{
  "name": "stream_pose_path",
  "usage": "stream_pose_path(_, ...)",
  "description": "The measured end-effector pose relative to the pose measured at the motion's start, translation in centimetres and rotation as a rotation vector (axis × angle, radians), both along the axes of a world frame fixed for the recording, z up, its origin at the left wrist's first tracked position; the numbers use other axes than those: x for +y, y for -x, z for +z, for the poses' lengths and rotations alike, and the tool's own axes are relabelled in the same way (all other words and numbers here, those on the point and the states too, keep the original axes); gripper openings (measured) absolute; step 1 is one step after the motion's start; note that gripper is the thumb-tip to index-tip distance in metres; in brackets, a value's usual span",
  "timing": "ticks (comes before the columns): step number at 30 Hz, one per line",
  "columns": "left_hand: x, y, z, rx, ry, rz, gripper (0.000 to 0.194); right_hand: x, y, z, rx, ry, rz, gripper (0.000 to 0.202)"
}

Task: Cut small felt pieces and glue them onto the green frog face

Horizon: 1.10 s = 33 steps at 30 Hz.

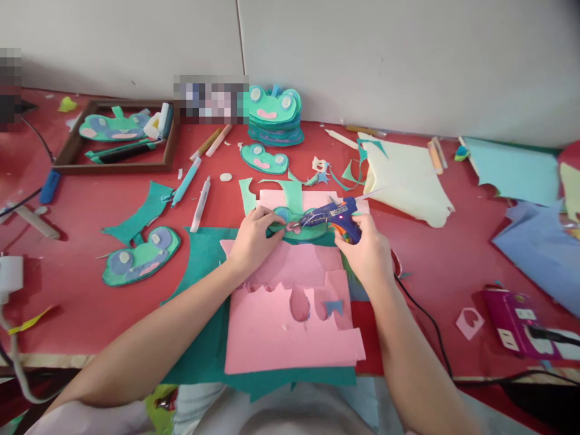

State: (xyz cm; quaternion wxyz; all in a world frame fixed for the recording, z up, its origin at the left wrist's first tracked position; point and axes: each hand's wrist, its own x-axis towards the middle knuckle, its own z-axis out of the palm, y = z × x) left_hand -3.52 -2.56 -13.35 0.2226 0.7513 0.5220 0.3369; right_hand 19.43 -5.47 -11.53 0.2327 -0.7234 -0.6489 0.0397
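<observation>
In my right hand (365,244) is a blue hot glue gun (333,212) with an orange trigger, its nozzle pointing left. The nozzle tip is at a small pink felt piece on a green felt frog face (312,231). My left hand (260,235) is closed at the left end of that face, fingertips pressed together there; the fingers hide part of it. Under the face and my wrists lie cut sheets of pink felt (290,338), over a larger dark green felt sheet (203,314).
A stack of frog faces (275,115) stands by the wall, with a single face (264,158) before it. Another frog face (141,257) lies left. A brown wooden frame (113,167) holds pens. At right are white felt (403,181), blue felt (539,248) and a purple power strip (514,320) with cords.
</observation>
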Motion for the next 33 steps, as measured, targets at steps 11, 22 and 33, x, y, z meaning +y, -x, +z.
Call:
stream_pose_path(11,-0.06,0.05,0.00,0.021,-0.014,-0.021,0.012,-0.07,-0.51,-0.58,0.012,-0.009,0.020,0.030)
stream_pose_path(22,-0.03,0.19,0.06,0.025,-0.027,-0.047,0.014,-0.16,-0.55,-0.37,0.023,0.017,0.013,0.028)
stream_pose_path(33,-0.03,0.26,0.10,0.013,-0.027,-0.056,0.014,-0.16,-0.65,-0.36,-0.019,-0.026,-0.002,0.026)
